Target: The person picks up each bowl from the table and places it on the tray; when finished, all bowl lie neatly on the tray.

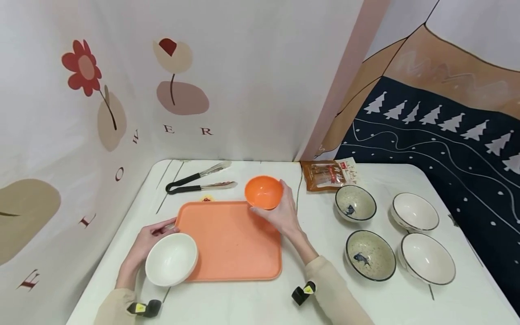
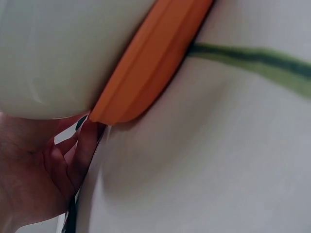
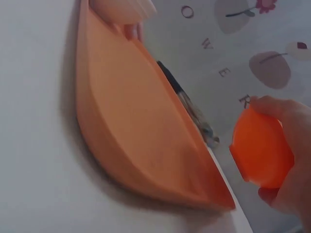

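Observation:
My right hand [image 1: 284, 212] grips a small orange bowl [image 1: 263, 189] by its right side, thumb toward the front. The bowl is lifted above the back right corner of a peach-coloured tray [image 1: 235, 243]; the right wrist view shows the bowl [image 3: 260, 150] apart from the tray [image 3: 131, 111]. At the tray's back left corner, my left hand [image 1: 148, 239] holds the edge with thumb and fingers. Next to that hand a white bowl [image 1: 172, 259] overlaps the tray's left edge. In the left wrist view, the white bowl [image 2: 63, 53] partly hides the hand [image 2: 43, 170].
Black-handled tongs [image 1: 199, 180] lie behind the tray, with a small yellow-and-red item [image 1: 207, 198] near its back edge. A brown food packet [image 1: 328, 175] lies at the back. On the right stand two speckled bowls [image 1: 370, 255] and two white dark-rimmed bowls [image 1: 427, 259].

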{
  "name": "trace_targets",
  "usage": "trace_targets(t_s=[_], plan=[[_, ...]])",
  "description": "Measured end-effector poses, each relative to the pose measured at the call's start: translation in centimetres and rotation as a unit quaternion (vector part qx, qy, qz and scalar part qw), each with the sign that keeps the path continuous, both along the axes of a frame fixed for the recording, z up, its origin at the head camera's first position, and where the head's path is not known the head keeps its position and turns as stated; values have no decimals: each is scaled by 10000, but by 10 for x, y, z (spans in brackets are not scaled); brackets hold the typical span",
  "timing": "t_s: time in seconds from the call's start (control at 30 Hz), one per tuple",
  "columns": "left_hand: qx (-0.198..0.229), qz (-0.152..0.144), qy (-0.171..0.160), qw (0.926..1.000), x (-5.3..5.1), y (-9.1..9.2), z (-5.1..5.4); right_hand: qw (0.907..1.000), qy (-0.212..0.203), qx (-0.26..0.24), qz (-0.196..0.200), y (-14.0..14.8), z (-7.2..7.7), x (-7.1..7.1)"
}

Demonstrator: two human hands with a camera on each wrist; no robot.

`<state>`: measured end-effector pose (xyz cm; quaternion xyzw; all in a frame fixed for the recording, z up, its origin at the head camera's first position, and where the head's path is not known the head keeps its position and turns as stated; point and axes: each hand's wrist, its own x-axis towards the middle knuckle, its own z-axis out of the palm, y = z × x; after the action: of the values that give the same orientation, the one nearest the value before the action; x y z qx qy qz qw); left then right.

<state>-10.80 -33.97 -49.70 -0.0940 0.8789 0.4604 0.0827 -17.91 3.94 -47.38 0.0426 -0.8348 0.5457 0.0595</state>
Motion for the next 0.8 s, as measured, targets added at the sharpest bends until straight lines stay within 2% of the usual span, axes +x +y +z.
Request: trace_targets(t_s=[0.27, 0.53, 0.8], plan=[[-57, -23, 62, 10000, 0, 1, 0, 9967, -236, 182, 750, -43, -6, 6], [-90, 41, -33, 9999, -1, 3, 1, 9863, -544, 527, 1463, -76, -6, 10], [7, 84, -105, 9999, -1, 2, 1, 9790, -781, 736, 1734, -110, -6, 12]])
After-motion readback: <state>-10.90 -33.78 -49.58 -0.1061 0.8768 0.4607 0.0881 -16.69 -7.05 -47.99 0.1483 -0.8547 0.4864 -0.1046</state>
